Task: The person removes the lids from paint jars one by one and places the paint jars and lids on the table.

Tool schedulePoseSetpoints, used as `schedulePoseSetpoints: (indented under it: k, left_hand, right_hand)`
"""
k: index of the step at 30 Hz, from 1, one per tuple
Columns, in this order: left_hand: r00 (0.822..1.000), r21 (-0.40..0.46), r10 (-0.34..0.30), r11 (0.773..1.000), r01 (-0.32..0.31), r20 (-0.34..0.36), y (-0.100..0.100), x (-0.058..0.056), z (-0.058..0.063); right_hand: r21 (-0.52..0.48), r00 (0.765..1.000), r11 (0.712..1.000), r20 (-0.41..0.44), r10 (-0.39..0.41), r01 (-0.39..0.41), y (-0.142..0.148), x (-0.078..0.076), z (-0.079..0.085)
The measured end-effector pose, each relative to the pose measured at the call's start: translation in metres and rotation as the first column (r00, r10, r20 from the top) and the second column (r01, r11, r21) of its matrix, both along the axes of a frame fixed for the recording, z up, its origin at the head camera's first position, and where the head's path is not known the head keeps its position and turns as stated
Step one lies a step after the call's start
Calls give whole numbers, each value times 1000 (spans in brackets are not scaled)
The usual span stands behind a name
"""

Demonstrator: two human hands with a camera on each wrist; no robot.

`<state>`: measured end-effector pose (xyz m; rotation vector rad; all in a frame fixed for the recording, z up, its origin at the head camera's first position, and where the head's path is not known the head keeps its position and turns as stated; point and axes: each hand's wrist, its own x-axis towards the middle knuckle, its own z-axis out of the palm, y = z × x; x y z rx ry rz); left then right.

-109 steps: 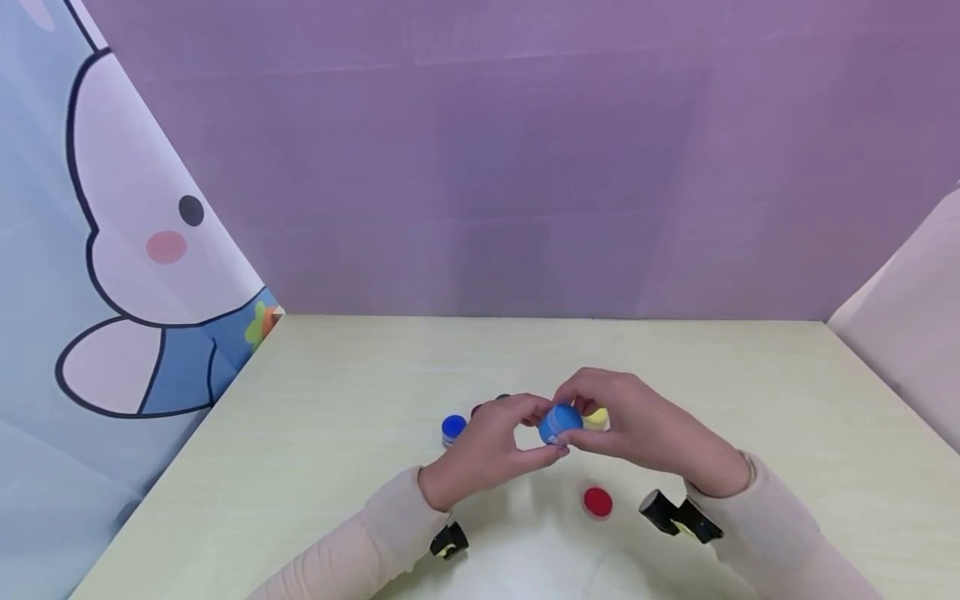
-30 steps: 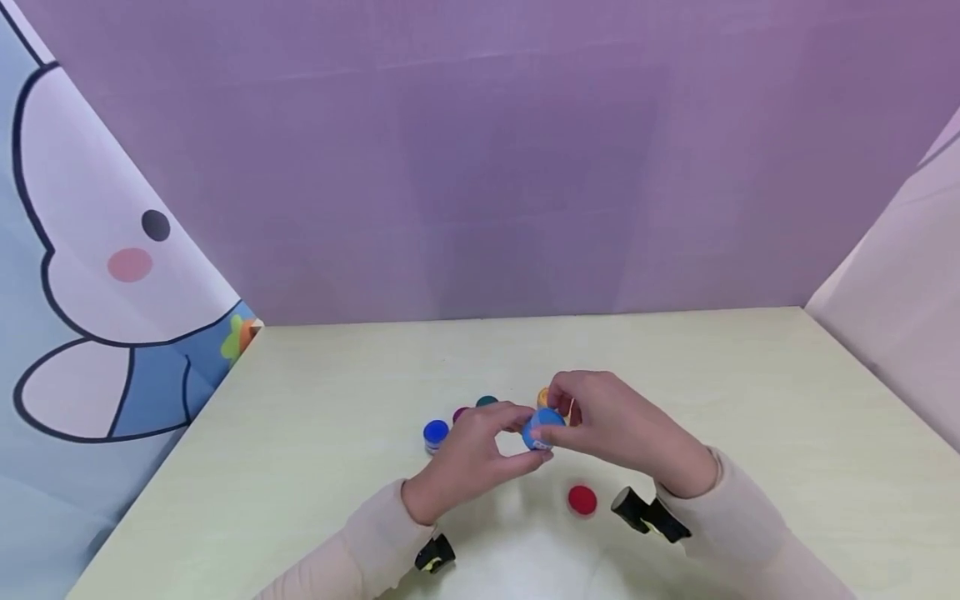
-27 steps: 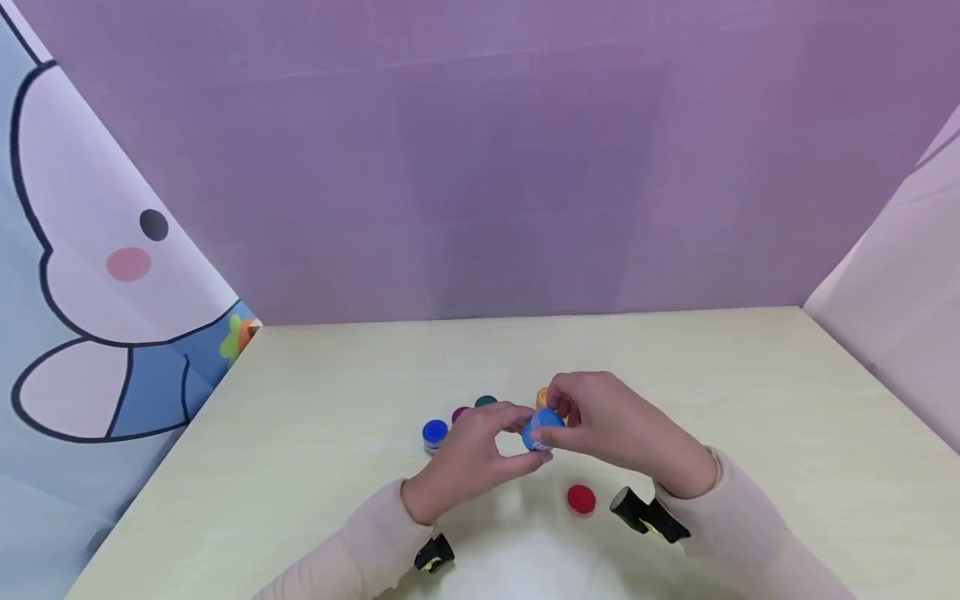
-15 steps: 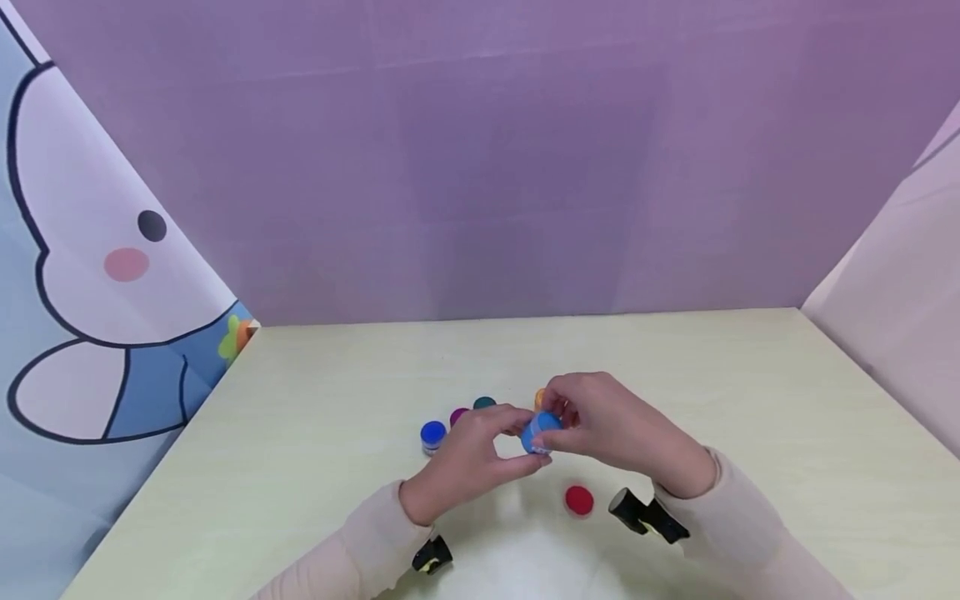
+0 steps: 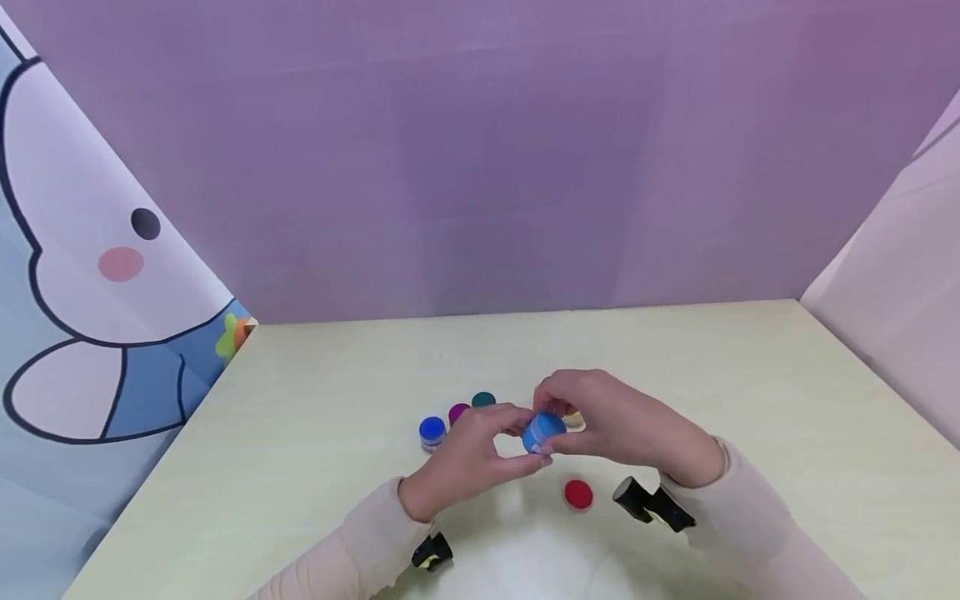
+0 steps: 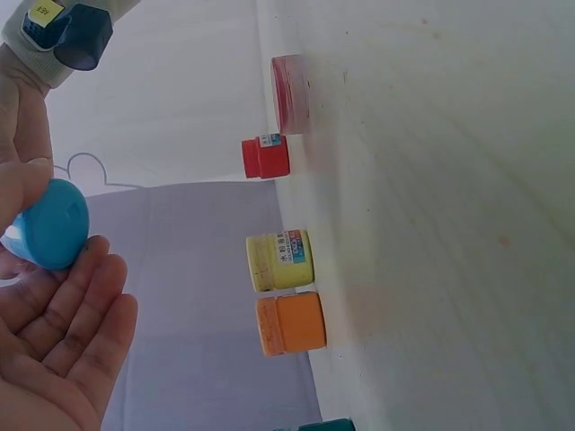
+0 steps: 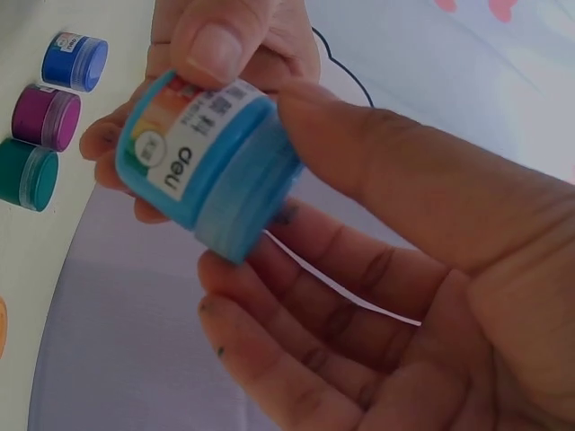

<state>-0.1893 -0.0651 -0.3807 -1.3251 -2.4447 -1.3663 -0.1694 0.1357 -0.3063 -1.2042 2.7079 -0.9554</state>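
Note:
A small light-blue paint jar [image 5: 543, 432] is held between both hands above the table. My left hand [image 5: 472, 454] grips its labelled body between thumb and fingers. My right hand [image 5: 618, 417] has its thumb and fingers on the jar's lid end; in the right wrist view the blue lid [image 7: 249, 193] sits on the jar, with "deli" on the label [image 7: 193, 148]. Just behind the right hand, part of a yellow jar [image 5: 573, 420] shows. The left wrist view has the yellow jar, an orange jar [image 6: 292, 323] and a red jar [image 6: 266, 156] in a row.
Left of the hands stand a dark blue jar [image 5: 432, 433], a purple jar [image 5: 459, 412] and a teal jar [image 5: 483, 400]. A red-topped round container [image 5: 578, 495] sits nearer the body. Purple cloth [image 5: 525, 167] hangs behind the pale table [image 5: 337, 375].
The head view has shifted, so the scene sits further left than at first. My right thumb has shifted slightly around the jar. Both hands stay on it throughout.

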Motion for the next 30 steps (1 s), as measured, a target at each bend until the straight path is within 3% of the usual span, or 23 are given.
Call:
schedulePoseSetpoints:
  k: [4,8,12,15,18,30]
  left_hand:
    - [1000,8,-17,1000,17,7,0,0,-1]
    - [1000,9,-18,1000,18,5,1,-1,-1]
    - [1000,0,-5,1000,5,-5,1,-1,0]
    - [1000,-17,13,1000,-13,1,1,-1,-1]
    - [999,-35,35,999,-35,7,1,0,-1]
    - [999,-45,51,998,-50,11,1,1,1]
  right_hand:
    - [-5,999,999,-6,43,-43,1,-1,1]
    - [-14,1000,1000,-5,20,-20,0,1,2]
    - [-17,995,995,33,-95,96,1,4,3]
    - [-1,978,981,80,-193,193,0,6,5]
    - [26,964,970,114,-241,240,-1,7,5]
    - [42,972,979,120,-203,200,-4,4,1]
